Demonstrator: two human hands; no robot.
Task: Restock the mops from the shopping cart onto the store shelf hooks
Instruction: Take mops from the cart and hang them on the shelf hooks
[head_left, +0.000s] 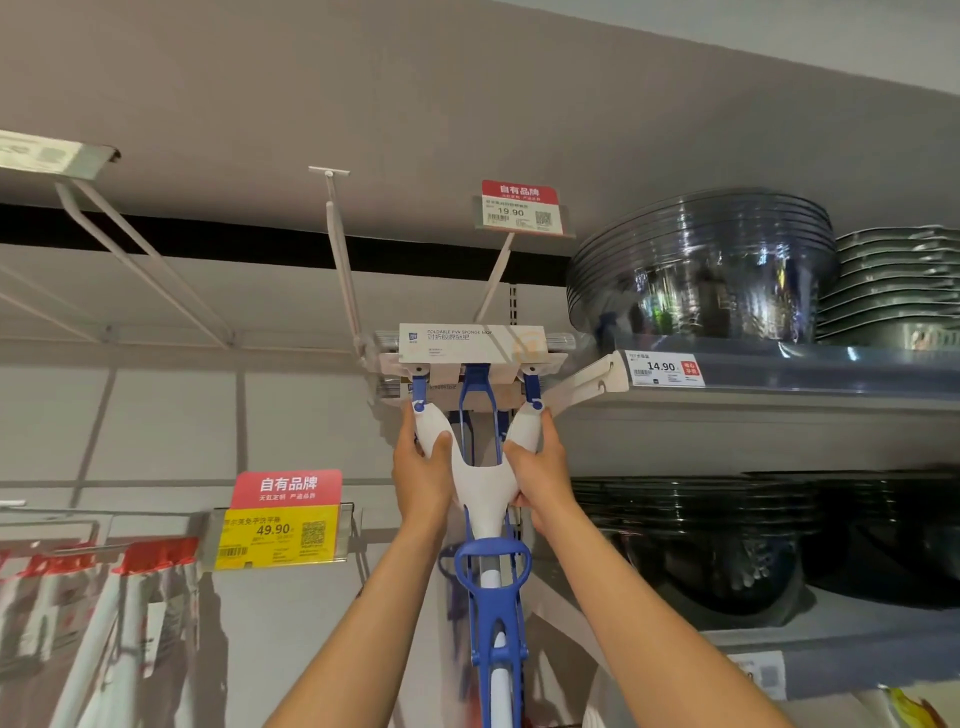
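At the centre of the frame, both hands reach up and hold a sponge mop (480, 470) by its white forked yoke; the left hand (422, 475) wraps its fingers and thumb around the yoke's left arm, and the right hand (537, 467) curls around the right arm, thumb on the front. The mop stands upright, its head at the top; a white cardboard sleeve (470, 343) printed "FOLDABLE PVA SPONGE MOP" covers the head, which sits level with the ends of 2 white hook arms (343, 265) slanting down from the upper centre; whether the mop hangs on a hook I cannot tell. Its blue lever frame (493, 597) and white pole run down to the lower centre edge.

A red-topped price tag (521, 208) reading 19.90 sits above the mop head; a yellow tag (278, 535) reading 49.90 lies at lower left, beside packaged mops (104, 613) with red bands. At right, stacked clear dark bowls (701, 265) rest on a shelf (779, 395) whose edge carries a 14.90 label (665, 368); more dark bowls (727, 535) fill the shelf below.
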